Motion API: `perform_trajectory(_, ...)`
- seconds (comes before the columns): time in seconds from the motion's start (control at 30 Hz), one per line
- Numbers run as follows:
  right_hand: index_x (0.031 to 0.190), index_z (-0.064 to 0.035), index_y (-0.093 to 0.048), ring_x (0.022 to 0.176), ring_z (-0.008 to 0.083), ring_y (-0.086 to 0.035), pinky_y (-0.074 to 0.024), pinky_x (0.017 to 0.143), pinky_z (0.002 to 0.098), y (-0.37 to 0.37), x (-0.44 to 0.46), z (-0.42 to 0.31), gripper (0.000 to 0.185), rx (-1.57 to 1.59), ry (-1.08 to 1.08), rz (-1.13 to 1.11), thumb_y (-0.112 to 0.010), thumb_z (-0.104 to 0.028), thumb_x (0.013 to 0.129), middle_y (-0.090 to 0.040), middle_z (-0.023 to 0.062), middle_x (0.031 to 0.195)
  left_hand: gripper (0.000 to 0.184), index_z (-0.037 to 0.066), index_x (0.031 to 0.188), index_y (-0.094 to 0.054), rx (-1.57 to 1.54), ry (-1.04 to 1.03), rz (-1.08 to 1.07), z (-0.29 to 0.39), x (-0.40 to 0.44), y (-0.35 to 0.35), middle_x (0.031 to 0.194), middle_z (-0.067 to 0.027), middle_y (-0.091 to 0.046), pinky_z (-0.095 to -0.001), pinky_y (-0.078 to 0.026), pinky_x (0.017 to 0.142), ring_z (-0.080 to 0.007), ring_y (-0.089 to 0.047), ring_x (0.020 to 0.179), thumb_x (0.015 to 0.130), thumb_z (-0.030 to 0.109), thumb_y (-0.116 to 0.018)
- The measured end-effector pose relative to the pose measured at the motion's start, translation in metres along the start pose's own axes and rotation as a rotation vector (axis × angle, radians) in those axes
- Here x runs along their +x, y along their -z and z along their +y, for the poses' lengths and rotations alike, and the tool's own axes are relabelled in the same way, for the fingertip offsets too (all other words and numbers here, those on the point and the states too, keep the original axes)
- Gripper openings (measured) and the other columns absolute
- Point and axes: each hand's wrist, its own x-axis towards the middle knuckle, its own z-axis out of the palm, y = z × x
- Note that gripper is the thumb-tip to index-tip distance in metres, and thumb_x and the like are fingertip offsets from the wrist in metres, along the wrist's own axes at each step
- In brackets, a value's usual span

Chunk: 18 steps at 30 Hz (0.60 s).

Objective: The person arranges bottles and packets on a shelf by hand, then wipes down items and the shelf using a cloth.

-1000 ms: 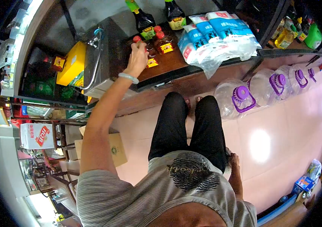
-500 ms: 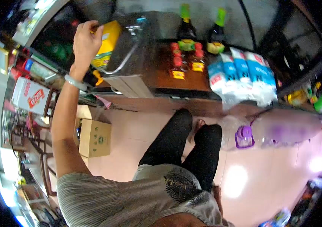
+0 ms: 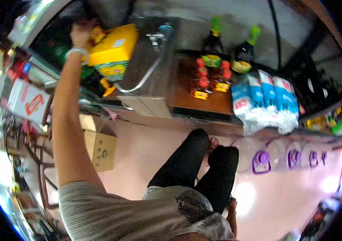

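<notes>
My left hand (image 3: 81,34), with a pale bangle on the wrist, reaches far to the upper left. Its blurred, shaded fingers are closed round the top of a small bottle (image 3: 97,35) with a yellow label. Right beside it is a yellow box (image 3: 116,46) with a green lower part. My right hand (image 3: 232,207) hangs low beside my right thigh, its fingers too small and dim to make out. Small red-capped bottles (image 3: 202,80) stand on the brown counter (image 3: 183,100), in front of two dark green-necked bottles (image 3: 213,42).
A curved metal tap (image 3: 145,76) is between the yellow box and the counter. Blue-and-white packs (image 3: 263,96) lie at the right of the counter. Large clear jugs with purple handles (image 3: 261,160) line the floor below. A cardboard box (image 3: 102,150) sits at the left.
My left hand has left the red-capped bottles on the counter, crossed to the left over the tap and closed on the small bottle by the yellow box. The view has turned left.
</notes>
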Motion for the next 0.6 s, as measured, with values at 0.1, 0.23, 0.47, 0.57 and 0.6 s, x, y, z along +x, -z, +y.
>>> perform_trajectory(0.1,0.079,-0.001,-0.06,0.062,0.0294,-0.06,-0.0459,0.056,0.0377,0.008,0.004,-0.013,0.023,0.115,-0.342,-0.226,-0.051,-0.021,0.074,-0.061,0.0174,0.069,0.048,0.008,0.098,-0.057,0.092,0.011,-0.085,-0.025,0.028,-0.021,0.093,-0.01,-0.062,-0.0333,-0.045,0.076,-0.0252,-0.059,0.083,0.071,0.047,-0.063)
perform_trajectory(0.23,0.079,-0.0051,-0.062,0.063,0.0258,-0.061,-0.0472,0.057,0.0362,0.005,-0.024,-0.015,0.021,0.047,-0.22,-0.162,-0.056,-0.023,0.07,-0.062,0.0146,0.068,0.053,0.003,0.103,-0.055,0.388,-0.2,0.026,-0.085,0.057,-0.052,0.097,-0.0151,-0.06,-0.0359,-0.045,0.078,-0.0326,-0.058,0.087,0.072,0.045,-0.061)
perform_trajectory(0.47,0.088,-0.0098,-0.064,0.084,0.0315,-0.06,-0.0465,0.072,0.04,0.005,-0.05,-0.024,0.025,0.238,-0.669,-0.377,-0.049,-0.026,0.076,-0.062,0.0165,0.087,0.046,-0.002,0.095,-0.054,0.014,-0.189,0.262,0.047,-0.011,0.02,0.094,-0.0223,-0.059,-0.0419,-0.044,0.074,-0.0374,-0.056,0.087,0.073,0.036,-0.063)
perform_trajectory(0.57,0.093,-0.0081,-0.063,0.09,0.0321,-0.057,-0.0452,0.081,0.0401,0.01,-0.049,-0.025,0.028,0.049,-0.554,-0.457,-0.045,-0.024,0.078,-0.06,0.018,0.096,0.042,-0.005,0.092,-0.053,0.034,-0.251,0.333,0.127,-0.026,0.053,0.08,-0.0183,-0.061,-0.0383,-0.046,0.066,-0.0339,-0.06,0.072,0.074,0.031,-0.064)
perform_trajectory(0.6,0.093,-0.0078,-0.063,0.09,0.0326,-0.057,-0.0452,0.08,0.0403,0.007,-0.048,-0.018,0.028,0.041,-0.503,-0.456,-0.045,-0.024,0.078,-0.06,0.0183,0.096,0.04,-0.004,0.093,-0.052,-0.119,-0.25,0.246,0.148,-0.03,0.06,0.078,-0.0167,-0.061,-0.0358,-0.046,0.063,-0.0294,-0.06,0.069,0.075,0.029,-0.064)
